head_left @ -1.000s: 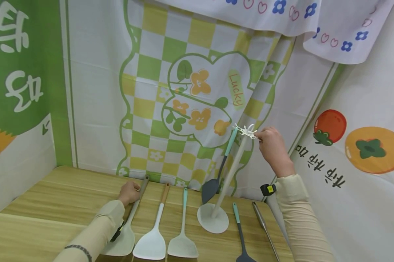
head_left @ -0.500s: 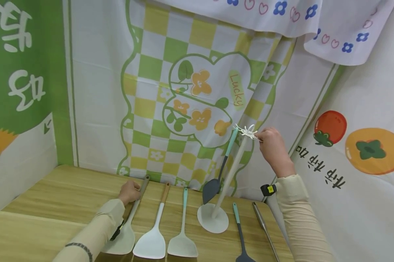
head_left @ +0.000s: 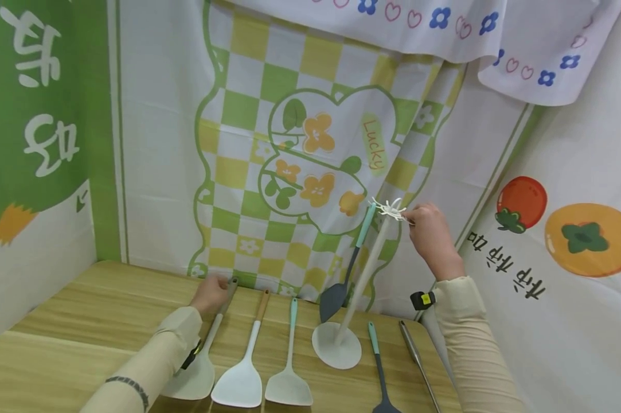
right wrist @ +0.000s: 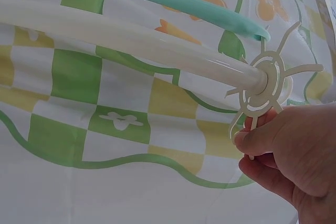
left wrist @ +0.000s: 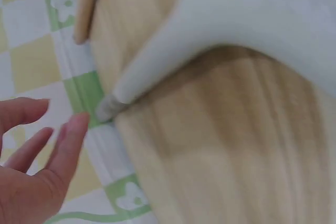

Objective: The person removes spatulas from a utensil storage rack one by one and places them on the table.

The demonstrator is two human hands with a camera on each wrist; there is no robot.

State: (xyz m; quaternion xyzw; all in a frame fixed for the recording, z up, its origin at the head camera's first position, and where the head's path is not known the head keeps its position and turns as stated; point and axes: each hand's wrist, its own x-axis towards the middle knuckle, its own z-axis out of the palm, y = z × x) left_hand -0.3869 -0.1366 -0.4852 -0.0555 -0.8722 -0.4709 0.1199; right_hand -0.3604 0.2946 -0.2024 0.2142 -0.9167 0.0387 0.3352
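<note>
In the head view, my right hand (head_left: pixel 431 235) pinches one hook of the white rotating hook ring (head_left: pixel 391 209) on top of a white utensil stand (head_left: pixel 364 275). From another hook hangs a dark grey turner (head_left: pixel 334 298) with a mint handle. My left hand (head_left: pixel 211 295) is by the handle end of a grey-green turner (head_left: pixel 199 376) lying at the left of the row. The left wrist view shows the left hand (left wrist: pixel 42 166) with fingers parted, just off that turner's handle tip (left wrist: pixel 109 107), and nothing between them.
A white turner with a wooden handle (head_left: pixel 240 381) and a light grey one with a mint handle (head_left: pixel 289 387) lie left of the stand's round base (head_left: pixel 336 346). To its right lie another dark turner (head_left: pixel 379 367) and a metal-handled utensil (head_left: pixel 416 355). A checked curtain (head_left: pixel 248 189) hangs behind the table.
My left hand has moved a little up and right, toward the handle end of the grey-green turner. The right hand keeps its pinch on the hook. The head view has shifted slightly.
</note>
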